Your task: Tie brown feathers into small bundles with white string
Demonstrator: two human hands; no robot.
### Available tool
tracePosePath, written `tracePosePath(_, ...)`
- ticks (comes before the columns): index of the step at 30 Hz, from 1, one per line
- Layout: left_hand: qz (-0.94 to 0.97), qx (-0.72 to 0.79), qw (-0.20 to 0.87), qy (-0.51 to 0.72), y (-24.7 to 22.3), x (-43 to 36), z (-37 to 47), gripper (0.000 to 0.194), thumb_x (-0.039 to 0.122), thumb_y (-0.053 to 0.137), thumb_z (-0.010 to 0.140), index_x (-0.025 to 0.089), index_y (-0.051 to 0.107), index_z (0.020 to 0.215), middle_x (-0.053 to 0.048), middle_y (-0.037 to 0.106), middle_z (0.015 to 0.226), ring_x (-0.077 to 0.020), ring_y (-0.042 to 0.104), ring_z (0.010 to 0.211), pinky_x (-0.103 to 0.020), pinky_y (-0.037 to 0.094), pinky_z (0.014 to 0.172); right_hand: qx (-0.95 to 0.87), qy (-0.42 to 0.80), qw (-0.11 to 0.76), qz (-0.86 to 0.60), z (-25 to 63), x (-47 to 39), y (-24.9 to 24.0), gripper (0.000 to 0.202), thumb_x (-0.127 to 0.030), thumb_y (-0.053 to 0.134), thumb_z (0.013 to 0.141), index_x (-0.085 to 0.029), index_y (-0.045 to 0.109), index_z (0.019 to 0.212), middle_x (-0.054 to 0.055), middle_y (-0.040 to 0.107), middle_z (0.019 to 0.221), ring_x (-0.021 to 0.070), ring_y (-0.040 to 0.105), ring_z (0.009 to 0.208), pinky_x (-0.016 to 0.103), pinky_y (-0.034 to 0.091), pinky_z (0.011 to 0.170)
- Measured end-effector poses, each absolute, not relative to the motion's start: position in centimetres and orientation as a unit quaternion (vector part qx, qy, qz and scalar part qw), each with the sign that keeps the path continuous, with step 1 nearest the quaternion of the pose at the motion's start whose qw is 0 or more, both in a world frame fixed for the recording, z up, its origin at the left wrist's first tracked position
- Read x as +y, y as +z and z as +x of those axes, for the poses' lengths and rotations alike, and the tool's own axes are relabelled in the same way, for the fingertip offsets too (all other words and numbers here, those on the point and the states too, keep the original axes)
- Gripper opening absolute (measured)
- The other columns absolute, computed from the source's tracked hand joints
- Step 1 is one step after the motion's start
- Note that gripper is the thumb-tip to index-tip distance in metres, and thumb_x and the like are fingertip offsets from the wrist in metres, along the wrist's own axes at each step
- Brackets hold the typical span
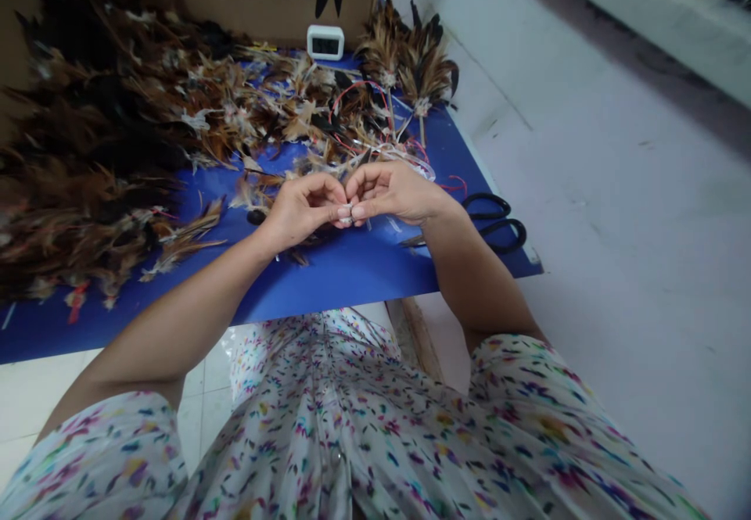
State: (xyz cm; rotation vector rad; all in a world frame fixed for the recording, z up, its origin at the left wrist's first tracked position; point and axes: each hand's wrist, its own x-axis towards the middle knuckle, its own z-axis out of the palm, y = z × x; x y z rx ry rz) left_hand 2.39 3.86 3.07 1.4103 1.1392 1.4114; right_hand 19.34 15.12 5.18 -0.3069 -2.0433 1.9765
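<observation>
Above the blue tabletop point(328, 277), my left hand point(302, 209) and my right hand point(393, 193) meet fingertip to fingertip. Both pinch one small whitish piece point(346, 215) between thumbs and forefingers; most of it is hidden by the fingers. Brown feathers point(302, 164) lie just behind my hands. Red and white ties point(404, 152) are strewn behind my right hand. Black-handled scissors point(501, 223) rest to the right of my right wrist, their blades partly hidden by the arm.
Large heaps of brown and black feathers point(76, 191) cover the table's left side. A cardboard box point(264, 12) stands at the back, with a small white digital clock point(325, 42) before it. Two feather bunches on sticks point(425, 66) lie at the back right, beside a pale wall point(563, 152).
</observation>
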Motion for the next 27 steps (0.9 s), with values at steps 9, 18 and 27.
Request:
tracePosePath(9, 0.561, 0.448, 0.408, 0.564, 2.85, 3.87, 2.31, 0.05, 0.055, 0.089, 0.059, 0.016, 0.062, 0.076, 0.0, 0.069, 0.07, -0.0127, 0.068, 0.059, -0.025, 0.059, 0.059, -0.694, 0.704, 0.12, -0.095, 19.4, 14.93, 5.29, 0.037, -0.04, 0.087, 0.071, -0.011, 0.066, 0.083, 0.003, 0.074, 0.074, 0.0101, 0.069, 0.063, 0.02, 0.058, 0.06)
tracePosePath(18, 0.558, 0.451, 0.412, 0.562, 2.88, 3.77, 2.33, 0.046, 0.053, 0.086, 0.066, 0.016, 0.061, 0.078, -0.001, 0.069, 0.07, -0.0146, 0.07, 0.062, -0.028, 0.059, 0.061, -0.664, 0.731, 0.116, -0.103, 19.14, 14.9, 4.72, 0.04, -0.043, 0.086, 0.073, -0.012, 0.061, 0.084, 0.001, 0.071, 0.073, 0.0123, 0.071, 0.067, 0.024, 0.061, 0.063)
tracePosePath(27, 0.538, 0.445, 0.439, 0.565, 2.84, 3.98, 2.31, 0.046, 0.052, 0.086, 0.067, 0.017, 0.057, 0.078, 0.0, 0.069, 0.068, -0.0152, 0.071, 0.062, -0.028, 0.06, 0.062, -0.671, 0.717, 0.154, -0.106, 18.99, 14.52, 4.71, 0.043, -0.045, 0.085, 0.074, -0.013, 0.058, 0.083, 0.0, 0.069, 0.071, 0.0132, 0.071, 0.067, 0.023, 0.059, 0.062)
